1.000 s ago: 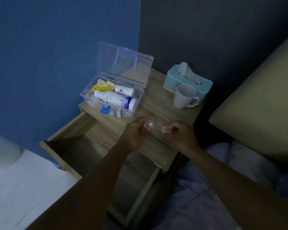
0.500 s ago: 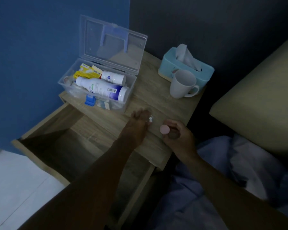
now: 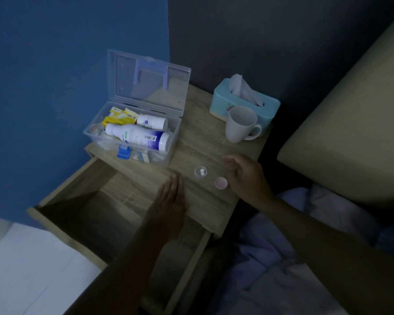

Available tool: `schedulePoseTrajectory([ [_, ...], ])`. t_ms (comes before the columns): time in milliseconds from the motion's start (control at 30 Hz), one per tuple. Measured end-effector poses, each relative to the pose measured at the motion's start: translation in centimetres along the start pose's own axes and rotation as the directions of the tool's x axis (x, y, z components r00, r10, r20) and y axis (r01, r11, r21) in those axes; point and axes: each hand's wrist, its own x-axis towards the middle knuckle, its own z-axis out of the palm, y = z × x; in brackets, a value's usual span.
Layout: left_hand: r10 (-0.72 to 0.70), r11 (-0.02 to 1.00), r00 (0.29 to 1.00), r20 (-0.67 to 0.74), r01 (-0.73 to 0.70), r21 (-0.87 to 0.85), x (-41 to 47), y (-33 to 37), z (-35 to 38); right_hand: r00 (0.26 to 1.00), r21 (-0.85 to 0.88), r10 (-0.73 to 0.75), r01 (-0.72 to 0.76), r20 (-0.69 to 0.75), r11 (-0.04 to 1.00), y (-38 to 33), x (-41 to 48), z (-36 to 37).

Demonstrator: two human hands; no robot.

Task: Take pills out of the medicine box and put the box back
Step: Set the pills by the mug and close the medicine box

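A clear plastic medicine box (image 3: pixel 96 135) stands open on the left of the wooden nightstand (image 3: pixel 198 137), lid up, with white bottles and yellow packets inside. A small clear cup (image 3: pixel 200 171) holding two white pills rests on the nightstand top. Just right of it lies a pink round cap (image 3: pixel 221 183). My left hand (image 3: pixel 168 208) hovers flat and empty below-left of the cup, over the drawer's edge. My right hand (image 3: pixel 246 176) is open beside the pink cap, holding nothing.
The nightstand's drawer (image 3: pixel 100 214) is pulled out below the box. A white mug (image 3: pixel 239 127) and a teal tissue box (image 3: pixel 243 98) stand at the back right. A bed with a pillow (image 3: pixel 350 133) and blanket lies to the right; blue wall on the left.
My left hand set the pill cup on the nightstand and drew back toward me. My right hand put the pink cap down and opened.
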Motion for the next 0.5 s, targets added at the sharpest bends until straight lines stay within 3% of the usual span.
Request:
schedulePoseTrajectory([
  [100,0.010,1.000,0.997,-0.076,-0.009,0.016,-1.3,0.5,0.3,0.997,-0.124,-0.073,0.071,-0.012,0.990,-0.5,3.3,-1.3],
  [233,0.000,1.000,0.991,-0.136,0.002,0.015,-1.7,0.9,0.6,1.000,-0.256,-0.006,0.007,0.004,0.967,-0.4,7.8,-2.6],
  [333,-0.006,1.000,0.990,-0.138,0.009,0.021,-1.3,0.8,0.8,0.998,-0.384,-0.012,-0.015,-0.068,0.923,-0.5,10.7,-3.1],
  [400,-0.006,0.999,0.991,-0.134,0.011,0.037,-1.2,0.7,0.9,0.994,-0.443,0.055,-0.090,-0.091,0.892,-0.5,12.2,-3.1],
  [500,-0.009,0.999,0.994,-0.113,0.013,0.038,-1.2,0.6,0.9,0.979,-0.511,0.206,-0.174,0.006,0.842,0.3,13.6,-2.8],
])
